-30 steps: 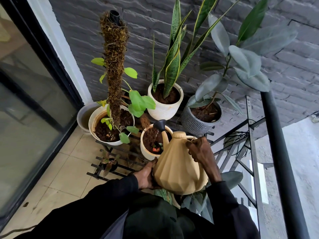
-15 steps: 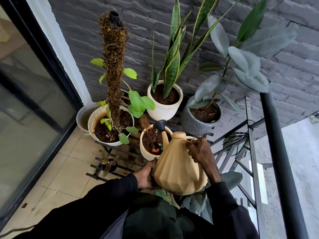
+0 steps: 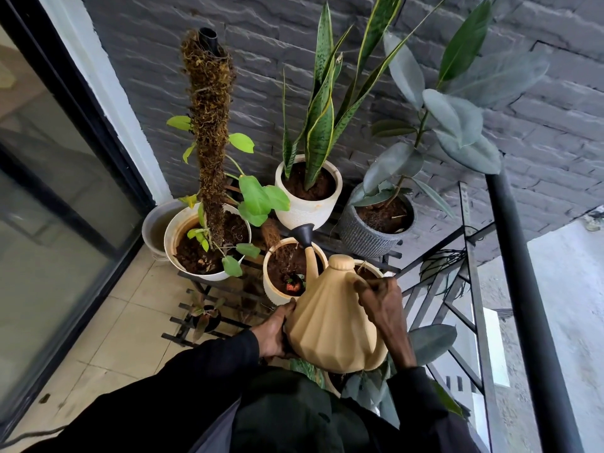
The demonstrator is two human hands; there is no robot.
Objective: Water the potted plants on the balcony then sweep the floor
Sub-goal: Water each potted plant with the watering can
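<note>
I hold a tan ribbed watering can [image 3: 330,325] with both hands. My right hand [image 3: 382,305] grips its handle at the top right. My left hand [image 3: 273,335] supports its lower left side. The can tilts forward, its black spout head [image 3: 302,232] over the small cream pot [image 3: 277,276] with dark soil. Behind stand a white pot with a moss pole plant [image 3: 183,253], a white pot with a snake plant [image 3: 309,207] and a grey pot with a rubber plant [image 3: 366,237]. Another pot lies partly hidden behind the can.
The pots rest on a black metal rack [image 3: 196,325] against a dark grey brick wall [image 3: 555,125]. A glass sliding door [image 3: 49,223] is at the left, over beige floor tiles [image 3: 124,331]. A black railing [image 3: 523,289] runs along the right.
The view has shifted very slightly. The can and both hands stay in the same place, still tilted over the small cream pot.
</note>
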